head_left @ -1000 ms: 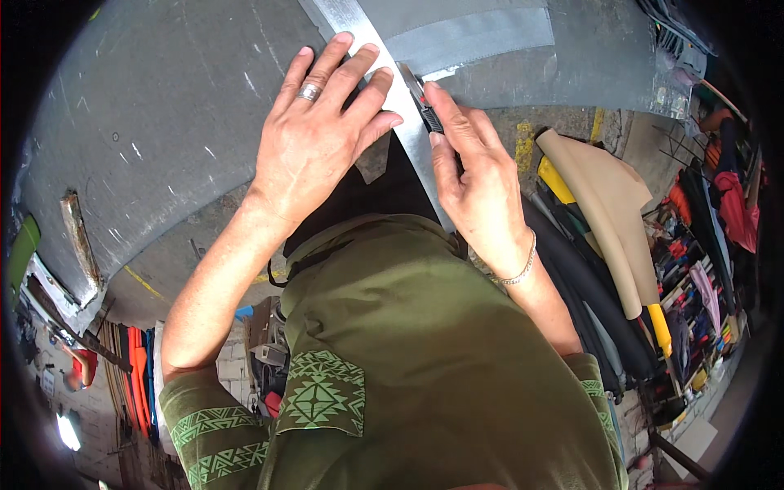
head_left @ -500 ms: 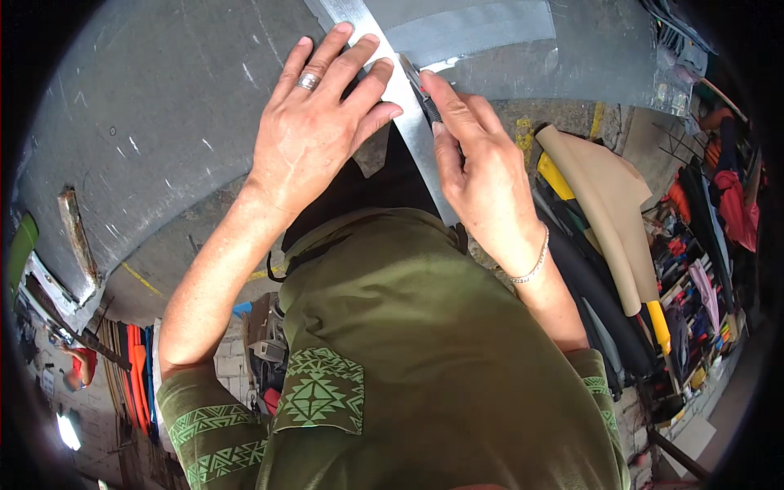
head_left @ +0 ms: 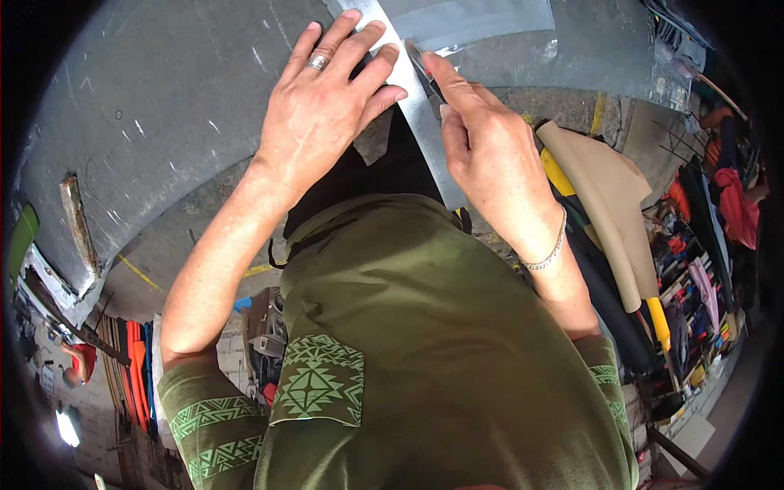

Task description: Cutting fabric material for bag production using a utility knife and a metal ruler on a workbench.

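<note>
Grey worktable (head_left: 147,122): left hand (head_left: 322,106) flat on metal ruler (head_left: 416,106), right hand (head_left: 490,155) pinching knife (head_left: 426,72).

Left hand (head_left: 322,114) flat on metal ruler (head_left: 416,106) at grey table's (head_left: 147,122) near edge; right hand (head_left: 490,155) gripping knife (head_left: 426,72) alongside ruler.
</note>
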`<state>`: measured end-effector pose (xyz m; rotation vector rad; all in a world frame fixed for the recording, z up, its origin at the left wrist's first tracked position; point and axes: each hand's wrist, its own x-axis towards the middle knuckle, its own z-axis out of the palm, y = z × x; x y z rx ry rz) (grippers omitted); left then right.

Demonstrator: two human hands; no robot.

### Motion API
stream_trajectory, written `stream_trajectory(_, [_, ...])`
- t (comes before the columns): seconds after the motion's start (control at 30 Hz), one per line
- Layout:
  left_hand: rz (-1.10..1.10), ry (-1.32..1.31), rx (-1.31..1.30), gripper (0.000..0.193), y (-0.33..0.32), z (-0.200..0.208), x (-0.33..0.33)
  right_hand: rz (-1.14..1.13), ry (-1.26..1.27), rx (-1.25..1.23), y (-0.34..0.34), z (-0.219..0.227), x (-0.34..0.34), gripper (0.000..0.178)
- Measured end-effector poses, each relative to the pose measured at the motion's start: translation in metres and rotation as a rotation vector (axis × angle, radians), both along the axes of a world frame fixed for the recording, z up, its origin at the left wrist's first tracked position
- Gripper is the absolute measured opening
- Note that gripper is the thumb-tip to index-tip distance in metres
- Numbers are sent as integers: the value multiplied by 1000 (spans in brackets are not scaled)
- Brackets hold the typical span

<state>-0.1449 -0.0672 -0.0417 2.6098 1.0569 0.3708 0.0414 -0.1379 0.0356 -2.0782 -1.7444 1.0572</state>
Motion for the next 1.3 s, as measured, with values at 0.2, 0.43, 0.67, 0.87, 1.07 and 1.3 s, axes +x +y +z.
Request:
stream_trajectory(0.2, [-8, 10, -10, 43, 0, 5, 3, 6, 4, 38, -3, -3, 3, 50])
stream_trajectory(0.43, [18, -706, 437, 37, 6, -81, 17, -19, 93, 35, -2, -3, 3, 57])
stream_trajectory(0.67, [13, -665, 443, 39, 5, -79, 18, -40, 81, 22, -6, -5, 6, 55])
stream_trajectory(0.87, [-8, -614, 455, 39, 6, -75, 16, -36, 80, 82, -9, -10, 8, 50])
stream_trajectory(1.07, [-46, -625, 382, 40, 8, -48, 10, -92, 280, 82, -7, -3, 21, 45])
stream_trajectory(1.3, [-60, 107, -21, 40, 1, 22, 3, -147, 1824, -171, 27, 4, 115, 129])
